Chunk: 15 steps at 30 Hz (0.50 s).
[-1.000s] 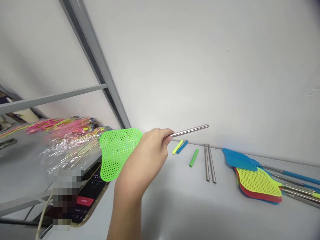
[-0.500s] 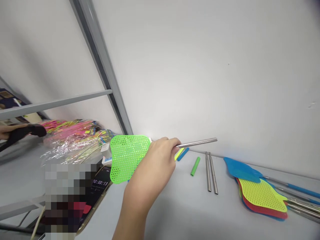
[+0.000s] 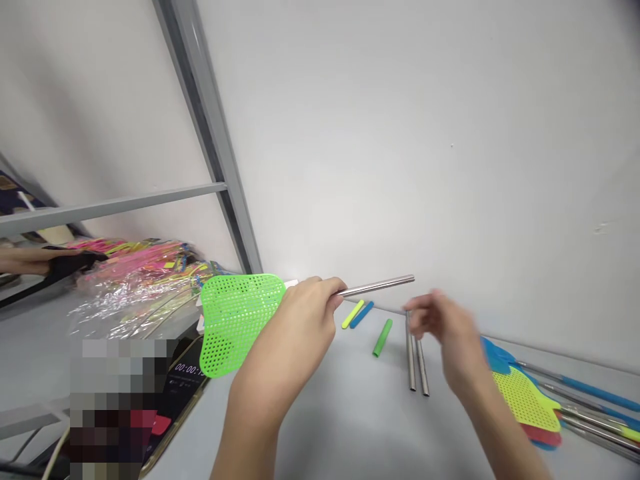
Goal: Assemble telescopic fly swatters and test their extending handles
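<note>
My left hand [image 3: 310, 313] is closed around the handle end of a green fly swatter [image 3: 243, 320] with a perforated head, and a metal tube [image 3: 377, 285] sticks out to the right from the grip. The joint between them is hidden by my fingers. My right hand [image 3: 445, 327], slightly blurred, hovers at the upper ends of two loose metal tubes [image 3: 411, 363], its thumb and index finger apart and nothing visible between them. Left of these tubes lie a green sleeve [image 3: 383, 338], a blue sleeve [image 3: 361, 315] and a yellow sleeve [image 3: 353, 314].
Several fly swatters, a yellow one [image 3: 525, 400] on top, are stacked at the right. A phone [image 3: 175, 393] with a running timer lies at the left, near a plastic bag [image 3: 145, 273] of coloured pieces. Another person's hand [image 3: 25, 260] holds something black. A grey metal frame [image 3: 220, 127] stands against the wall.
My right hand has come into view from the lower right and reached the loose metal tubes. My left hand, still gripping the green swatter, has shifted slightly left in the picture.
</note>
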Available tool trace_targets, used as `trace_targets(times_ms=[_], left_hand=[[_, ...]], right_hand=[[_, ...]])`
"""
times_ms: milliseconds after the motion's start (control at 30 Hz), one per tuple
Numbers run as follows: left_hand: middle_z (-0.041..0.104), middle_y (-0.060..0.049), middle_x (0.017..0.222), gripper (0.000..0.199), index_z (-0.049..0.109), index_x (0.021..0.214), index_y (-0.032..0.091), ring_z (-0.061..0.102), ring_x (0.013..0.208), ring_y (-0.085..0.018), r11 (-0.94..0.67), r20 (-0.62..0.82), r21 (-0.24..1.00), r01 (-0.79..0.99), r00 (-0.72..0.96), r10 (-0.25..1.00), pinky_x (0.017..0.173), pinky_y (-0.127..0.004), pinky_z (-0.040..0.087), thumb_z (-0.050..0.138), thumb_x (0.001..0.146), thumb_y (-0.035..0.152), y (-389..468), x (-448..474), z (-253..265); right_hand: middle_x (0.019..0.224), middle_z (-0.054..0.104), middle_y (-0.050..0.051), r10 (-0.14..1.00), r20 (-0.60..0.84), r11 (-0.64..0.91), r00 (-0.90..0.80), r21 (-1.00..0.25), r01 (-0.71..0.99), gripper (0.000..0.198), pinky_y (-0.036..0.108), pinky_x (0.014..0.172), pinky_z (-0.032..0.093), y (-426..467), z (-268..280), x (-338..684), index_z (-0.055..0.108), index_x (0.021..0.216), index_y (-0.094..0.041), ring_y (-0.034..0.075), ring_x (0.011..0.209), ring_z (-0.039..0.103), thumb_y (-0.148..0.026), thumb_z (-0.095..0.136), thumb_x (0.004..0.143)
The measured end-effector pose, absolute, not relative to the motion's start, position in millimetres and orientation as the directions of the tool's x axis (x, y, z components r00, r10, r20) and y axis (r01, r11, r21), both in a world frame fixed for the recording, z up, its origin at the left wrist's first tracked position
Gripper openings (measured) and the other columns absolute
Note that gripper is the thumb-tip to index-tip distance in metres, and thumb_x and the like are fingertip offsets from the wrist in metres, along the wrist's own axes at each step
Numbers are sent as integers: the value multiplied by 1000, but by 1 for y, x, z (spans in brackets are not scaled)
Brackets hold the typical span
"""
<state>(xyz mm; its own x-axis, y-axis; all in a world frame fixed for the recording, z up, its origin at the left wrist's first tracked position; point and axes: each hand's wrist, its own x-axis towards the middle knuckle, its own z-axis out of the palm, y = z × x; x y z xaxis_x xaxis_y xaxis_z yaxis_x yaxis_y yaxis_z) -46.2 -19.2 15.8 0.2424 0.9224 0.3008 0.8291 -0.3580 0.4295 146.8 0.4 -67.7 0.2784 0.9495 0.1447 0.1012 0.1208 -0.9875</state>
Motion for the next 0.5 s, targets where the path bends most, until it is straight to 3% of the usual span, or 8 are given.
trace_targets(times_ms=[67, 133, 233, 500], left_hand=[[59, -2, 84, 29, 57, 91, 25, 51, 84, -19, -368, 307, 429, 825, 250, 918, 74, -33, 38, 29, 83, 23, -19, -46, 16], [59, -2, 85, 28, 57, 92, 25, 51, 84, -19, -373, 312, 429, 823, 252, 916, 74, -33, 38, 30, 83, 23, -19, -47, 15], [59, -2, 86, 27, 57, 91, 25, 50, 86, -20, -361, 310, 429, 828, 241, 920, 74, -33, 38, 31, 83, 23, -18, -48, 15], [61, 1, 85, 27, 56, 92, 27, 53, 84, -18, -383, 333, 422, 822, 252, 909, 72, -30, 39, 32, 83, 23, -20, -50, 15]], right_hand=[[54, 55, 2, 996, -2, -17, 85, -985, 173, 48, 24, 43, 39, 11, -85, 136, 60, 89, -15, 14, 45, 51, -51, 31, 79], [54, 53, -1, 996, -84, -87, 22, -946, 313, 51, 24, 44, 39, 18, -106, 124, 53, 107, -20, 13, 43, 51, -55, 29, 78], [50, 49, -3, 988, -150, -128, -38, -928, 349, 55, 25, 35, 37, 20, -130, 111, 46, 116, -24, 12, 31, 43, -58, 28, 76], [44, 40, -4, 989, -110, -143, 102, -899, 413, 52, 26, 33, 35, 26, -133, 120, 54, 97, -22, 13, 30, 41, -58, 22, 77]])
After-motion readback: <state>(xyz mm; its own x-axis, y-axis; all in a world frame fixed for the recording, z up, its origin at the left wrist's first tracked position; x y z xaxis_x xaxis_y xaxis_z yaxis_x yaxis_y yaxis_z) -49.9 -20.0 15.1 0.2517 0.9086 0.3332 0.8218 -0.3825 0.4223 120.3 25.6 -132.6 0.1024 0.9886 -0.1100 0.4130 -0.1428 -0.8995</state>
